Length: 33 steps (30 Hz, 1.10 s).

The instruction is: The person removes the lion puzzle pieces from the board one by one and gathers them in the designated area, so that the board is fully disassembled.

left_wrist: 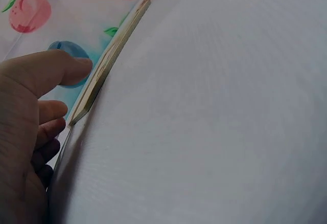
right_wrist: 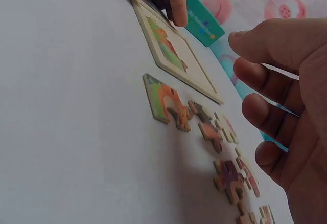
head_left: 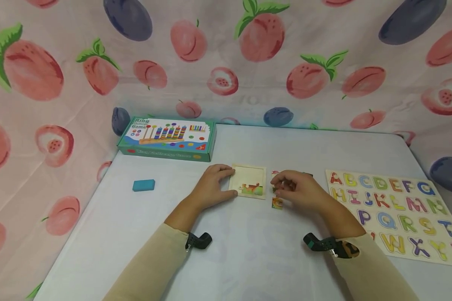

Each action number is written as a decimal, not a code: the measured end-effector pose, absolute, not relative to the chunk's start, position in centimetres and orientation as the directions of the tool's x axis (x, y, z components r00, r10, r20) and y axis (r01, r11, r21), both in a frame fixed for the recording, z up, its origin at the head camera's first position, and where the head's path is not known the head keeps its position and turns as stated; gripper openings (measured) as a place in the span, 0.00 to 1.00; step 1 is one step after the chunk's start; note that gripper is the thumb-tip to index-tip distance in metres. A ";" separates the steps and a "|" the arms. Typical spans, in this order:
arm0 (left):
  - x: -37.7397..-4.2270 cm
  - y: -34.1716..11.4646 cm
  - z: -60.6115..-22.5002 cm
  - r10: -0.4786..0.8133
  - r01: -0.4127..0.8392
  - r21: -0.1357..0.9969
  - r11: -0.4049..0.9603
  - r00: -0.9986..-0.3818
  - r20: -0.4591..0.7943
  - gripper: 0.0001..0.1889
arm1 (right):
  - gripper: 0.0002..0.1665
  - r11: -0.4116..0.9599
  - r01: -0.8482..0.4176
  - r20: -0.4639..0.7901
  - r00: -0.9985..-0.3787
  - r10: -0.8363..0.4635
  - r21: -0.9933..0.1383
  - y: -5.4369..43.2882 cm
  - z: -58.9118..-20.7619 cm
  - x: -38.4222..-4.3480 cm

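A small wooden puzzle tray (head_left: 247, 174) lies on the table, with joined picture pieces (head_left: 253, 190) along its lower part. My left hand (head_left: 212, 186) is at the tray's left edge, thumb and fingers spread and relaxed. To the tray's right, my right hand (head_left: 303, 191) hovers over loose puzzle pieces, its fingers loosely bent with nothing seen between them. One orange and green piece (right_wrist: 164, 101) lies nearest the tray in the right wrist view. Several others, such as a purple one (right_wrist: 229, 179), lie beyond it; in the head view the right hand partly hides them.
A wooden alphabet board (head_left: 391, 209) occupies the table's right side. At the back left is a green Ring Challenge Game box (head_left: 167, 140), with a blue block (head_left: 143, 185) in front of it. Fruit-patterned cloth (head_left: 226, 54) hangs behind the table.
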<state>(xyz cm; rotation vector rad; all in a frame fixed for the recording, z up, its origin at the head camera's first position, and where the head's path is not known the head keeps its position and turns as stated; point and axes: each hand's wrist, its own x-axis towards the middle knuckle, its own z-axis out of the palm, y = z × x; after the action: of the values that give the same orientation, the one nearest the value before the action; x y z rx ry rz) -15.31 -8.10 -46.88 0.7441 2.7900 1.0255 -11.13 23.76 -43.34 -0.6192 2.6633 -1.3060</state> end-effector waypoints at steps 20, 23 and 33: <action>-15.6 -6.7 -47.1 0.519 0.471 0.591 0.655 -0.849 0.101 0.39 | 0.20 0.518 -0.233 -0.108 -0.831 -0.546 -0.823 19.0 -43.0 -15.2; -15.6 -6.6 -47.1 0.527 0.487 0.583 0.650 -0.842 0.116 0.38 | 0.21 0.542 -0.257 -0.122 -0.814 -0.567 -0.800 18.6 -42.9 -15.8; -15.4 -6.7 -47.0 0.522 0.472 0.585 0.659 -0.848 0.097 0.37 | 0.23 0.574 -0.378 -0.133 -0.743 -0.656 -0.726 17.6 -43.1 -16.9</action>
<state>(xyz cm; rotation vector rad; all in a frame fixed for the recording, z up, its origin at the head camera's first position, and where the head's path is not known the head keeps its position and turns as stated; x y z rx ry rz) -15.39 -6.69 -47.01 0.8369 2.7887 0.9486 -16.90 17.58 -43.10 -0.8361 2.4201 -0.9833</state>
